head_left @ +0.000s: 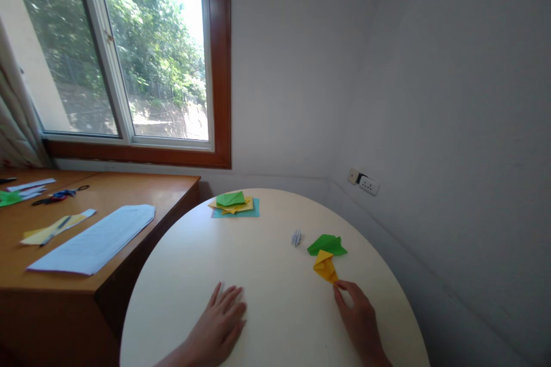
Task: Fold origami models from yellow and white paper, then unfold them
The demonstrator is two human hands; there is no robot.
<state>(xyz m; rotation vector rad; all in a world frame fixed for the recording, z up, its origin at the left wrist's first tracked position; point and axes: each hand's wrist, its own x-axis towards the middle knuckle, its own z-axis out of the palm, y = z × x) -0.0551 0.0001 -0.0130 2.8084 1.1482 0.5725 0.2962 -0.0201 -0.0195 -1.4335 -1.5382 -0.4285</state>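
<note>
My left hand (221, 321) lies flat, palm down, on the round white table (275, 298), fingers slightly spread and holding nothing. My right hand (357, 315) rests on the table further right, its fingertips touching the near tip of a folded yellow paper piece (325, 266). Just behind the yellow piece lies a folded green paper piece (327, 245). A small white folded paper (296, 237) sits a little to their left. At the table's far edge is a stack of paper sheets (235, 205), green on yellow on blue.
A wooden desk (129, 241) stands to the left, bearing white sheets (94, 241), a pen on yellow paper (54, 230) and scissors (60, 195). A window is behind it. A wall socket (365, 183) sits on the right wall.
</note>
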